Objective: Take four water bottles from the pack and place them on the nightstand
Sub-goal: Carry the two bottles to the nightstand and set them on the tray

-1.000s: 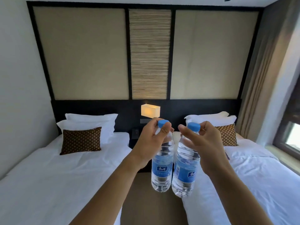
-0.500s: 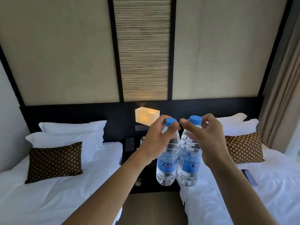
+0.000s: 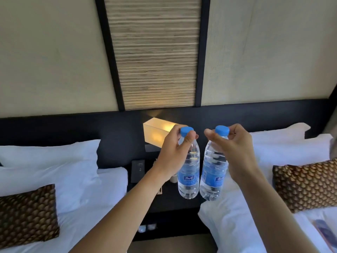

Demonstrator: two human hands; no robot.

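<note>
Roughly midway, I judge: the left hand (image 3: 172, 152) pinches one bottle (image 3: 188, 172) by its neck, the right hand (image 3: 235, 152) another bottle (image 3: 213, 172), both hanging above the dark nightstand (image 3: 173, 203) between the beds, neither set down. No pack shows.

Each water bottle (image 3: 188, 172) (image 3: 212, 177) carries a blue label below the fingers. Its white characters are too blurred to read. No other text is legible.

I see two clear water bottles with blue caps and blue labels, both sealed and hanging upright. The left water bottle (image 3: 188, 172) and right water bottle (image 3: 213, 172) hang side by side, bases nearly touching, above the dark nightstand (image 3: 175, 205).
</note>
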